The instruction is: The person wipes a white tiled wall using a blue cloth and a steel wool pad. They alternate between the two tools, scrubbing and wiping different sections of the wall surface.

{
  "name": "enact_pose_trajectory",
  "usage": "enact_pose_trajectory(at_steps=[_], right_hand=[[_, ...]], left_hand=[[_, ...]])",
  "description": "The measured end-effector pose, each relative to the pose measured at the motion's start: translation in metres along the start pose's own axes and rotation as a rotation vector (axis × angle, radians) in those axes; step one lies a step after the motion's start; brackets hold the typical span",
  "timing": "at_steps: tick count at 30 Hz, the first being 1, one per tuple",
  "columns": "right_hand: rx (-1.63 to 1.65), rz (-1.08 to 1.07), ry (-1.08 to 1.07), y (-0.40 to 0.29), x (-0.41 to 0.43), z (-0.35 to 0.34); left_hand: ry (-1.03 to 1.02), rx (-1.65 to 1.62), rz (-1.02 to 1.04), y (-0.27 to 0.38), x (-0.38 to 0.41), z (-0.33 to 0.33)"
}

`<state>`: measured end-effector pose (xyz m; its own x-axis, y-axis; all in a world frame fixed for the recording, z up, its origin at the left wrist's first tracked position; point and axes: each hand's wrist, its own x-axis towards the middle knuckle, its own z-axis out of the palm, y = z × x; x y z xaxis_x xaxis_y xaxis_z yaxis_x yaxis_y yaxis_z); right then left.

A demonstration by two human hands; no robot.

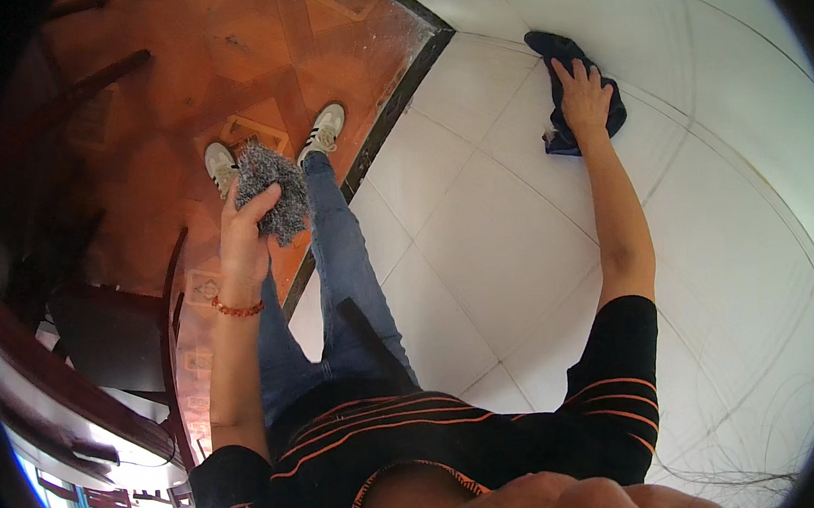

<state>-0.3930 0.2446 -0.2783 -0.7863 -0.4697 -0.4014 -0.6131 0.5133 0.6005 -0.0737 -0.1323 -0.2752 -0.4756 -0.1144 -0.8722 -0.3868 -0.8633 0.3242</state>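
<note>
My left hand (243, 223) is closed around a grey wad of steel wool (276, 189), with the thumb across its near side. The wad is in front of my legs, away from the wall. On the right, my right hand (586, 96) lies with fingers spread on a crumpled dark navy cloth (561, 126), pressing it against the white tiled wall (497, 226). Part of the cloth sticks out above and below the fingers. A pale frayed or worn spot shows at its lower left edge.
A dark skirting strip (397, 109) runs along the foot of the wall, beside the orange-brown patterned floor (253, 73). Dark wooden furniture (112, 338) stands close on my left. My sneakers (324, 129) are on the floor near the skirting.
</note>
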Motion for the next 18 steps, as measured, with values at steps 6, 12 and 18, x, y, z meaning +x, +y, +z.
enact_pose_trajectory(at_steps=[6, 12, 18], right_hand=[[-0.041, -0.147, -0.243, -0.116, 0.033, 0.061], [0.259, -0.483, -0.482, -0.278, -0.060, 0.110], [0.650, -0.457, -0.470, -0.273, -0.133, 0.067]], left_hand=[[0.081, -0.021, -0.099, -0.030, 0.051, -0.017], [0.114, -0.040, -0.158, -0.058, 0.110, -0.049], [0.163, 0.006, -0.172, -0.081, 0.154, -0.085]])
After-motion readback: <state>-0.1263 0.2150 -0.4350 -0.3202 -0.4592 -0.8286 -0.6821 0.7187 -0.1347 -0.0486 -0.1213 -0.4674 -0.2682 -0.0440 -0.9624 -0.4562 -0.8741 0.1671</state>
